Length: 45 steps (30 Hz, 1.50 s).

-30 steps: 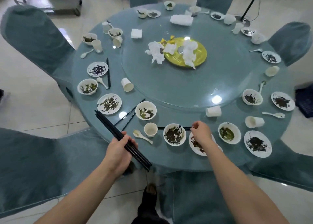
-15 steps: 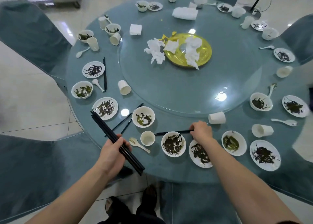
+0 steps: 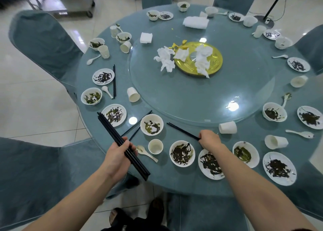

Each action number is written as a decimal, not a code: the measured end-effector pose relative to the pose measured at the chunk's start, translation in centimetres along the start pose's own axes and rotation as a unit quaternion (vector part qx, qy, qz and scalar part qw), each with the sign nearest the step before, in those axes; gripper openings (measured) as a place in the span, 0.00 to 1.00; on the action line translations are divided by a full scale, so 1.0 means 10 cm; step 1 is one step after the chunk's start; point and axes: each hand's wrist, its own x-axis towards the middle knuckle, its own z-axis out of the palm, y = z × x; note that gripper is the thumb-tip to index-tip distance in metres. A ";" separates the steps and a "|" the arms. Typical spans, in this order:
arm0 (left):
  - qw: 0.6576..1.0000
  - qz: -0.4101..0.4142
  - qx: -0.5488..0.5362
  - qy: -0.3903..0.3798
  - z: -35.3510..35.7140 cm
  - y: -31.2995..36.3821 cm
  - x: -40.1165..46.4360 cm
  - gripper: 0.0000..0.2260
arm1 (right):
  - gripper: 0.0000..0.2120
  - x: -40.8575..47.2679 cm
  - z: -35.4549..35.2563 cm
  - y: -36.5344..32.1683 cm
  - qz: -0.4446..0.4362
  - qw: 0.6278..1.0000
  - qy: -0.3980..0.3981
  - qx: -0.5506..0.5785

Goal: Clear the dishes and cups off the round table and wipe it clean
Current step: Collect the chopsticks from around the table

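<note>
Chopstick collection underway: left hand grip closed on black bundle; right hand pinches loose pair on table. Next: lift, transfer into bundle.

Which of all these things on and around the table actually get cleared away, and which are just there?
Part of the job:
round table
bundle of black chopsticks in the left hand
chopstick pair gripped by the right hand
dirty bowls
smeared plates
paper cups
spoons
crumpled napkins

Just there:
covered chairs
metal trolley
</note>
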 end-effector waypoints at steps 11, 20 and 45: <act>0.999 -0.010 -0.051 -0.002 -0.23 0.03 -0.15 0.04 | 0.06 -0.14 -0.14 -0.17 -0.009 0.998 0.044 -0.044; 0.996 -0.028 -0.080 -0.031 -0.26 0.03 -0.19 0.03 | 0.06 -0.80 -0.58 -0.62 -0.008 0.975 0.042 0.220; 0.991 0.004 -0.110 -0.080 -2.23 1.01 -0.27 0.05 | 0.12 -2.76 0.04 -3.95 -0.117 0.862 0.050 0.490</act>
